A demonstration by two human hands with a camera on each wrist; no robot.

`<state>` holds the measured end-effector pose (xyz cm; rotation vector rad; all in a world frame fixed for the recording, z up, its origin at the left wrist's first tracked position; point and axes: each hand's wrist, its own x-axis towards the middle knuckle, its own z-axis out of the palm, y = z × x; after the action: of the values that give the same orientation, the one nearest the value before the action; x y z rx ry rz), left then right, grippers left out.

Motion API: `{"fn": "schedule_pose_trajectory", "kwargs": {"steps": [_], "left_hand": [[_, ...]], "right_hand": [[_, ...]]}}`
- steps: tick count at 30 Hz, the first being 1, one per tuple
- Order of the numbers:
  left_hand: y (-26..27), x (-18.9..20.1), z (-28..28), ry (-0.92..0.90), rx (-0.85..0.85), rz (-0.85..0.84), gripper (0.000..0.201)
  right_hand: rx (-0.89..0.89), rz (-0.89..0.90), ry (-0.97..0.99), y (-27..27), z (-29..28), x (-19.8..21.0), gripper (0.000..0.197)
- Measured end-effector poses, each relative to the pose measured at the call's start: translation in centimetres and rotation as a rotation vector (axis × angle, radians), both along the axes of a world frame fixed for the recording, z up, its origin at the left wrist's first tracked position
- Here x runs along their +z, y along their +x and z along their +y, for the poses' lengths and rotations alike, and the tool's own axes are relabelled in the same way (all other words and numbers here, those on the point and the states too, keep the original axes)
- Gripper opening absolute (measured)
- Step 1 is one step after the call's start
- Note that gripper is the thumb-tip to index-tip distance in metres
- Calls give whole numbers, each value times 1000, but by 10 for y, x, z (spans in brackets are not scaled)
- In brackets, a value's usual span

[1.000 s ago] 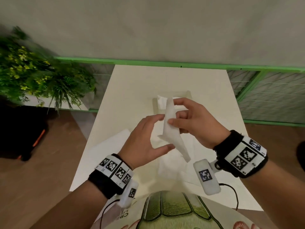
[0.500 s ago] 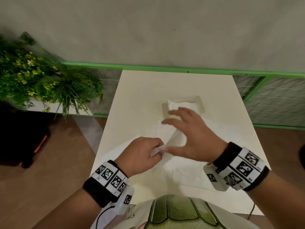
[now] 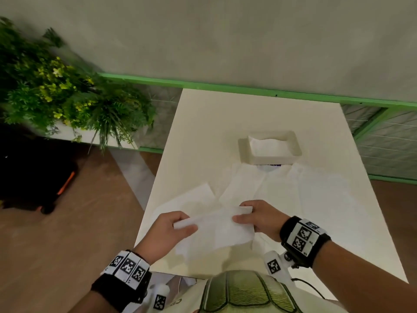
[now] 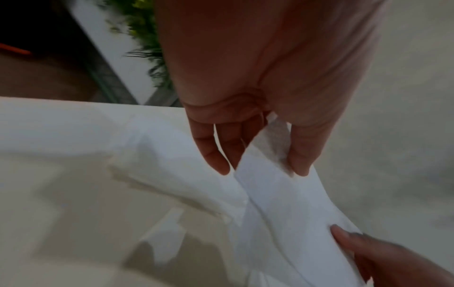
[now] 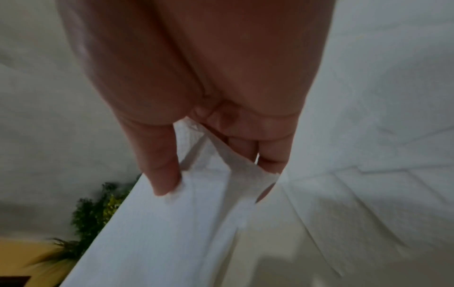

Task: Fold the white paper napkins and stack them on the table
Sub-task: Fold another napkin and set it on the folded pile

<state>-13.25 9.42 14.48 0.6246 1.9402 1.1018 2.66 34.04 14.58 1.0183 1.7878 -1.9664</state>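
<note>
- Head view: your left hand (image 3: 168,231) and right hand (image 3: 259,216) each pinch an end of one white napkin (image 3: 216,229), stretched between them above the near part of the table (image 3: 203,123). More napkins (image 3: 282,188) lie spread beyond; a tray (image 3: 269,160) sits farther back.
- Left wrist view: your thumb and fingers (image 4: 213,155) pinch the napkin's edge.
- Right wrist view: your thumb (image 5: 162,169) and fingers clamp the other edge.
</note>
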Motion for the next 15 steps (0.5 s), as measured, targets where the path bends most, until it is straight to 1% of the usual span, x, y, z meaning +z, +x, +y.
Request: {"fn": "schedule_pose_trajectory", "kwargs": {"steps": [1,3,6,11,13,15], "left_hand": [[-2,-5,-6,-22,52,-30,14],[-8,-18,-14,-71,165,-68,17],[-22,-33,-20,-112,231,-129,22],[-40,-43,-22,-75,371,-276,29],[-47,-53,-24,-75,419,-293,32],[-51,-64,-27,-98,453,-267,24]], "right_hand": [[8,-21,-9,-5,-3,-7,30],[15,-56,-10,-19,-7,-17,33],[51,-79,8,-46,-14,-26,35],[96,-119,43,-88,-18,-36,20],[110,-135,51,-101,-17,-41,15],[96,-148,61,-112,-16,-47,17]]}}
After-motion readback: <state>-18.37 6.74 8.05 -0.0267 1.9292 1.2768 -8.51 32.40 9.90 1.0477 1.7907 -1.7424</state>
